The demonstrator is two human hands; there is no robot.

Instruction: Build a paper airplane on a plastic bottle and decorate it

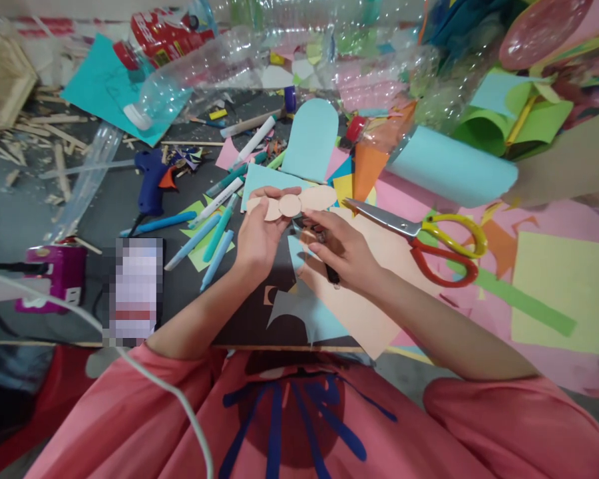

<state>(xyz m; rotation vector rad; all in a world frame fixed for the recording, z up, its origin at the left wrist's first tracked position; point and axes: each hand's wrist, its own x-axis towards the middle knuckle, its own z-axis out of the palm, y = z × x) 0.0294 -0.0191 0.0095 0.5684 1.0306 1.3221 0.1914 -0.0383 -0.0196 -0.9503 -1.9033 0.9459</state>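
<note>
My left hand (pixel 258 239) is closed on a peach paper cutout (pixel 318 197), pinched between thumb and fingers. The cutout has two rounded lobes with a small circle of the same paper at its middle. My right hand (pixel 347 249) is just below the right lobe, its fingers curled around a small dark item (pixel 332 274) with a metallic part, mostly hidden by the fingers. Under the hands lie a light blue paper sheet (pixel 259 178), a peach sheet (pixel 379 293) and grey-blue scraps (pixel 299 313). Large scissors (pixel 429 239) with red and yellow handles lie to the right.
Markers (pixel 212 243), a blue glue gun (pixel 150 179) and a phone (pixel 136 286) lie to the left, near a purple power socket (pixel 54 276). A white cable (pixel 180 392) crosses my left arm. Clear plastic bottles (pixel 199 73) and a light blue paper tube (pixel 454 166) are at the back.
</note>
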